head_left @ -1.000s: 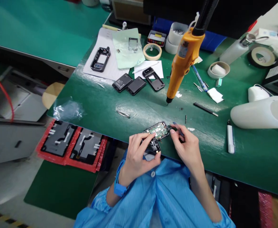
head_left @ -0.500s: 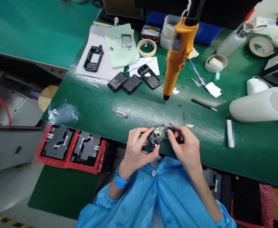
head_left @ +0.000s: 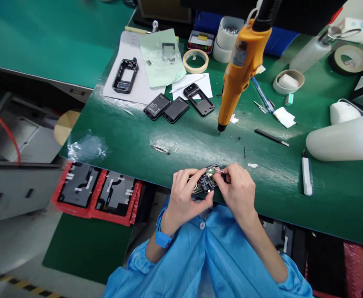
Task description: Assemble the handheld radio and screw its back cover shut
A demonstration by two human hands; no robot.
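At the front edge of the table lies an opened handheld device with a green circuit board [head_left: 211, 171] showing. My left hand [head_left: 186, 192] pinches a small black plastic part [head_left: 206, 182] between thumb and fingers, over the board. Its other fingers rest along the device's left end. My right hand [head_left: 239, 190] is closed on thin tweezers [head_left: 221, 171], whose metal tip reaches over the upper right of the board beside the black part. The fingers hide most of the tweezers and the device's right end.
An orange electric screwdriver [head_left: 239, 70] hangs above the table. Behind the hands lie two black batteries [head_left: 175, 110], a black back housing [head_left: 200, 100] and a front housing [head_left: 125, 76]. A screwdriver bit [head_left: 245, 152], a black stick [head_left: 271, 137] and a white cutter [head_left: 306, 174] lie rightward.
The black part has moved up from below the board to lie over it. My right hand has shifted left, and the tweezers' tip has turned onto the board.
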